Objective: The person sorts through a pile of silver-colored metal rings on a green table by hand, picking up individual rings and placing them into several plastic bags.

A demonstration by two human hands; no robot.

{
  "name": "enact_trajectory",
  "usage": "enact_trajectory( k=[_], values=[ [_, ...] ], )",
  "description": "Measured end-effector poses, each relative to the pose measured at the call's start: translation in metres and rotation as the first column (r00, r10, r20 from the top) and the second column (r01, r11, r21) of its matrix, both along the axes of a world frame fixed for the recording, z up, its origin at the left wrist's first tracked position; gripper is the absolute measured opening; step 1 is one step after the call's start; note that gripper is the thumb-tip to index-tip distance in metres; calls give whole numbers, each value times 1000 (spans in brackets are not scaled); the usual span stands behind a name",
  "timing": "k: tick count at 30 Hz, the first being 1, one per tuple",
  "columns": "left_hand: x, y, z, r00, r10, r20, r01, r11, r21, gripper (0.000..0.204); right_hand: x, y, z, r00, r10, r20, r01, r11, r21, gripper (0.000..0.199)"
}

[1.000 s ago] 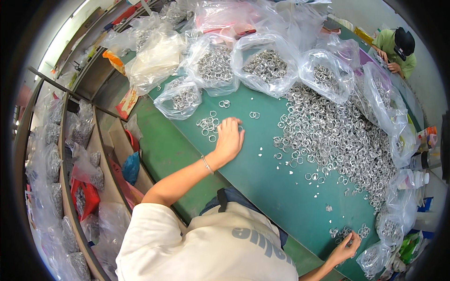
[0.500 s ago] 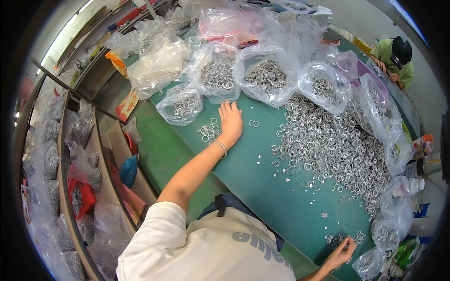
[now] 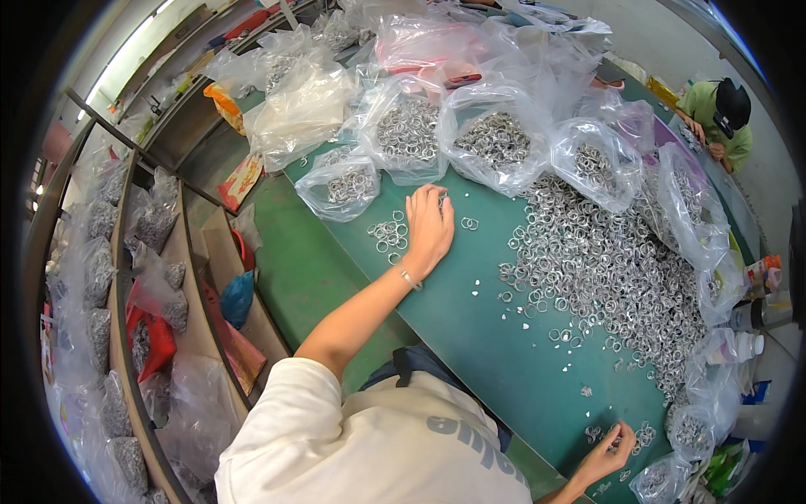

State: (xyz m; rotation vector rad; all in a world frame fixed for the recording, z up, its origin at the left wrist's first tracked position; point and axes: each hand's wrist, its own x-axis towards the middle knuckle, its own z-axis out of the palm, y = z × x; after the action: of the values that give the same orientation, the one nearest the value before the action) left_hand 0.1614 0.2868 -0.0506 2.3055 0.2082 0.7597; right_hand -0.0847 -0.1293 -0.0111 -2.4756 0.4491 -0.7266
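Note:
My left hand rests on the green tabletop, just in front of a clear bag of rings. Its fingers curl down, and a bit of silver shows by the fingertips. Left of it lies a small group of loose silver rings; on its other side is a pair of rings. Down at the near right, my right hand is closed in a pinch at a silver ring, among a little cluster of rings. What lies under its fingers is partly hidden.
A big heap of silver rings spreads over the right side, with small white pieces near its edge. Open clear bags of metal parts line the far edge. Shelves with bagged parts stand at left. Another person works far right.
My left hand's fingers, stretched flat before, are now curled in on the tabletop. My right hand has stayed at its ring cluster, shifting only slightly. The whole view has moved a little.

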Motion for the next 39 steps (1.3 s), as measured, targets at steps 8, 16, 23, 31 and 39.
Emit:
enact_trajectory(
  k=[8, 16, 23, 31, 39],
  values=[
    [-72, 66, 2, 976, 49, -210, 23, 944, 328, 37, 58, 93, 18, 862, 487, -143, -474, 873, 116, 30],
    [-60, 76, -8, 964, -87, -251, 180, 910, 373, 52, 184, 163, 4, 756, 633, -168, -654, 743, -141, 62],
    [-74, 6, 18, 933, -345, -107, 361, 888, 286, 47, 189, 167, -24, 666, 709, -232, -746, 641, -179, 40],
    [-44, -70, 14, 692, -660, -291, 712, 691, 124, 40, 160, 124, -17, 723, 677, -133, -688, 692, -217, 20],
    [-40, -74, 24, 601, -750, -278, 426, 594, -682, 19, 142, 88, -9, 933, 343, -110, -357, 922, -151, 24]
  ],
)
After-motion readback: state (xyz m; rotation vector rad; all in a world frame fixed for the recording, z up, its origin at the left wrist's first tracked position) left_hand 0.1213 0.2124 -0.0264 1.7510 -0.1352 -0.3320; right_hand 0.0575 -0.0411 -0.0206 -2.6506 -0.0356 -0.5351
